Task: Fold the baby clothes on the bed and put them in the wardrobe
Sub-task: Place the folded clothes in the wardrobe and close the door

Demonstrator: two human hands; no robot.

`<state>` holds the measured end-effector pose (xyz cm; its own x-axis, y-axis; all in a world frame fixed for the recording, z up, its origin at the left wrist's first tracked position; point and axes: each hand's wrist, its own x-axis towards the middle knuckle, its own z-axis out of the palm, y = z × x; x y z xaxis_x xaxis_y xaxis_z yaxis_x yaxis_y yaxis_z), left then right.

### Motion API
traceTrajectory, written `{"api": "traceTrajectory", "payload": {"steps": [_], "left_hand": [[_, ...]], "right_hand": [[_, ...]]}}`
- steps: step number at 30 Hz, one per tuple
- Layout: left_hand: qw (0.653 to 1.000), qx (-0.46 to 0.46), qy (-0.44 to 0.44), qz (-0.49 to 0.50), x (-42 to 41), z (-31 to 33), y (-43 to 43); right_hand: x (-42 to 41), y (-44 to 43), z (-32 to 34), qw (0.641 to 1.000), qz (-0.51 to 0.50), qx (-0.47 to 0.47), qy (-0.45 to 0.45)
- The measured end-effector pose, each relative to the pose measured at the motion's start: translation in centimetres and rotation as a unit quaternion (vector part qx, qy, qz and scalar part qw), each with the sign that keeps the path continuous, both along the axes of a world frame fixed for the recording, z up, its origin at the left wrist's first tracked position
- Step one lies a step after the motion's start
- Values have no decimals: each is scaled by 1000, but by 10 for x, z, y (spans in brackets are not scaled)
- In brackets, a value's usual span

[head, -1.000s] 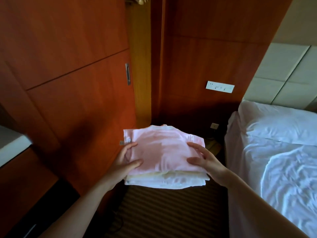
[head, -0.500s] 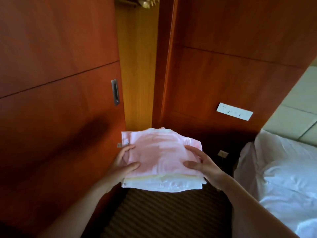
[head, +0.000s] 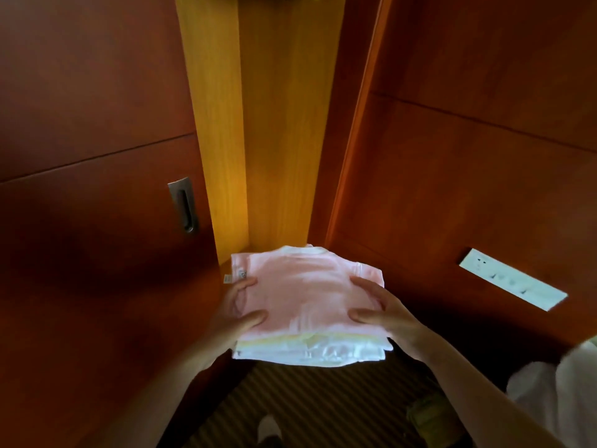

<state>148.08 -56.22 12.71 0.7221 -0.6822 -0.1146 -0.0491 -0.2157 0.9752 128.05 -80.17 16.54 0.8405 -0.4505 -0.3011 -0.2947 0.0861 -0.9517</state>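
Note:
A stack of folded baby clothes (head: 307, 295), pink on top with pale yellow and white layers below, is held level in front of me. My left hand (head: 235, 313) grips its left edge, thumb on top and fingers underneath. My right hand (head: 384, 313) grips the right edge the same way. The stack hangs just in front of the wardrobe's narrow open gap (head: 274, 140), whose lit yellow-wood interior shows between the sliding door and the side panel.
The dark wooden sliding door (head: 90, 221) with a recessed metal handle (head: 183, 205) fills the left. A wood wall panel with a white switch plate (head: 512, 279) is on the right. White bedding (head: 559, 383) shows at the lower right, striped carpet (head: 307, 405) below.
I have moved closer to the wardrobe; its opening now looks wider and fills the centre. The bed has slid almost out of view to the right. Both hands keep the same hold on the stack.

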Motion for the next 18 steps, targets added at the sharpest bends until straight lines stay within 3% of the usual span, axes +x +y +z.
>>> {"api": "traceTrajectory", "payload": {"steps": [10,18], "left_hand": [[997,-29,13,73,138,-26,-164],[987,-58,4,150,229,-22,-225]], "right_hand": [[174,-178,-31,999,39,-5,-1],[304,-261,-17,992,124,-27,-2]]}}
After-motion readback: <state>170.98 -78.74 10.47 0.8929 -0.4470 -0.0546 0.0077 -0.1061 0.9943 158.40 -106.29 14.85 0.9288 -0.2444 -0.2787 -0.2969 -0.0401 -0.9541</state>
